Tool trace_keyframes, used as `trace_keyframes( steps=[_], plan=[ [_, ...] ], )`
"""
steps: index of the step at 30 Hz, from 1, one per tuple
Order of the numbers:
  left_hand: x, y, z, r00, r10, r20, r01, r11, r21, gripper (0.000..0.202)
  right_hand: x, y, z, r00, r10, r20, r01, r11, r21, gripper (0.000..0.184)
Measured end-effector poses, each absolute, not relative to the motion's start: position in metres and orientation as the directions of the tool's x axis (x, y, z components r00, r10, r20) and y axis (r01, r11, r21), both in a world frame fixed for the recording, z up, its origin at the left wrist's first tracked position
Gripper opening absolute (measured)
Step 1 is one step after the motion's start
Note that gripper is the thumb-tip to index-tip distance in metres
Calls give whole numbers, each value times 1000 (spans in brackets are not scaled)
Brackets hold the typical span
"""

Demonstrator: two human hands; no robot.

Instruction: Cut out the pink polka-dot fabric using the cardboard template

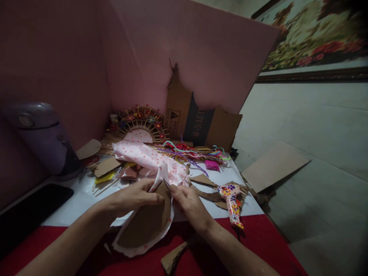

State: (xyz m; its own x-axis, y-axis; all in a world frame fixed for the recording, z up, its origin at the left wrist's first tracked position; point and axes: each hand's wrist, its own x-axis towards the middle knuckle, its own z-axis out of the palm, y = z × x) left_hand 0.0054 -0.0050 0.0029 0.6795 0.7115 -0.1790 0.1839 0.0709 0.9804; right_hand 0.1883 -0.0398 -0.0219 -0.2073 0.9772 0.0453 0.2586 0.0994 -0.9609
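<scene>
My left hand [135, 197] pinches the edge of a pink dotted fabric [143, 155] where it folds over a round brown cardboard piece [148, 222]. My right hand [186, 201] grips the same fabric edge from the right side, fingers closed, close to the left hand. The cardboard lies on the fabric, whose white rim shows around its lower edge. The rest of the fabric trails back across the table. A glue gun [232, 203] with a flower pattern lies just right of my right hand.
Behind the fabric stand a round stick-and-flower ornament [140, 120], coloured pipe cleaners [192, 153] and a torn cardboard box [198, 122]. A purple appliance [43, 134] and a black phone [31, 209] sit left. Cardboard scraps [172, 258] lie on the red cloth [258, 237]. A cardboard sheet [273, 166] lies on the floor.
</scene>
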Motion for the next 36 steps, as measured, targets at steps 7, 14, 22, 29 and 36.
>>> trace_keyframes(
  steps=[7,14,22,29,36],
  plan=[
    [6,-6,1,695,696,-180,154,101,983,25,187,-44,-21,-206,976,72,282,130,-951,50],
    [7,-6,0,694,699,-173,194,50,980,21,187,-46,-22,-195,976,98,368,165,-915,48],
    [7,-7,0,700,696,-161,161,66,985,19,185,-50,-18,-206,974,96,400,174,-900,47],
    [5,-6,-3,719,680,-145,143,59,988,19,186,-48,-19,-209,972,107,400,185,-898,46],
    [6,-5,-3,717,679,-158,157,64,986,19,186,-48,-19,-204,972,113,412,190,-891,46]
  ],
)
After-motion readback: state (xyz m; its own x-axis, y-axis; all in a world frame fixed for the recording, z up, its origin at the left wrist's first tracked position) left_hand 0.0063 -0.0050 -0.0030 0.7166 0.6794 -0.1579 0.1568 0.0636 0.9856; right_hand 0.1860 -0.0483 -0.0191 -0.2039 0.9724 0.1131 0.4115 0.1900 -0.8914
